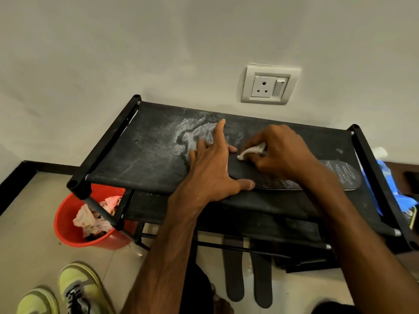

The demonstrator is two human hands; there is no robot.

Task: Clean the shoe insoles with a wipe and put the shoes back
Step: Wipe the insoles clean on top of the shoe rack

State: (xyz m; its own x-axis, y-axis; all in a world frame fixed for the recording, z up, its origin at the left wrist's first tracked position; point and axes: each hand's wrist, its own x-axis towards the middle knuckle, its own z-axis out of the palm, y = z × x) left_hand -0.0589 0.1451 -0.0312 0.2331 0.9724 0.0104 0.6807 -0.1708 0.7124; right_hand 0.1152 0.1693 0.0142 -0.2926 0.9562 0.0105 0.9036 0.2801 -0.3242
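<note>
**Insole wiped on top of the shoe rack**

A dark insole (340, 175) is laid across the top shelf of the black shoe rack (147, 150), right of the frame's centre. Its left end is pressed down by the left hand (213, 168), whose fingers are spread flat and straight. A crumpled white wipe (251, 151) is pinched in the curled fingers of the right hand (281, 152) and held against the insole. White dotted print is seen on the insole's right end, too blurred to be read. Two more dark insoles (233, 268) are laid on the floor at lower centre. Yellow-green shoes (77, 288) are seen at lower left, near a red bucket (65, 223) of crumpled cloth.
</note>
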